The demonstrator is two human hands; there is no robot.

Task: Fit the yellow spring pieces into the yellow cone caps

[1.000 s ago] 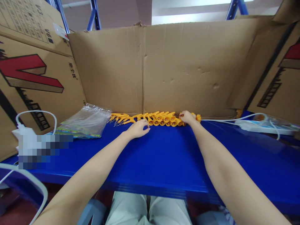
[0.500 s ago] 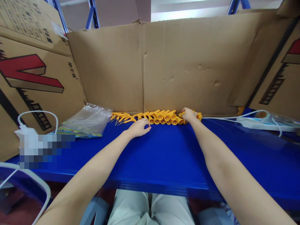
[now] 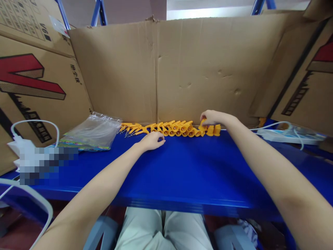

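Note:
Along the foot of the cardboard at the back lies a row of yellow plastic pieces with funnel-like open ends, stacked on their sides. At its left end are yellow branched pieces with dark spiral tips. My right hand grips a yellow cup-shaped piece at the row's right end, its fingertips bent down around it. Beside it stand two short yellow cups. My left hand rests in front of the row, fingers loosely curled, a gap between thumb and forefinger, nothing visible in it.
A tall cardboard panel closes off the back of the blue table. Printed cartons rise on the left. Clear plastic bags lie at left, near a white plug with a cable. At right is a white power strip.
My right hand has lifted and turned, its wrist now raised, uncovering the short cups at the right end. My left hand stays nearly in place. The whole view has shifted slightly.

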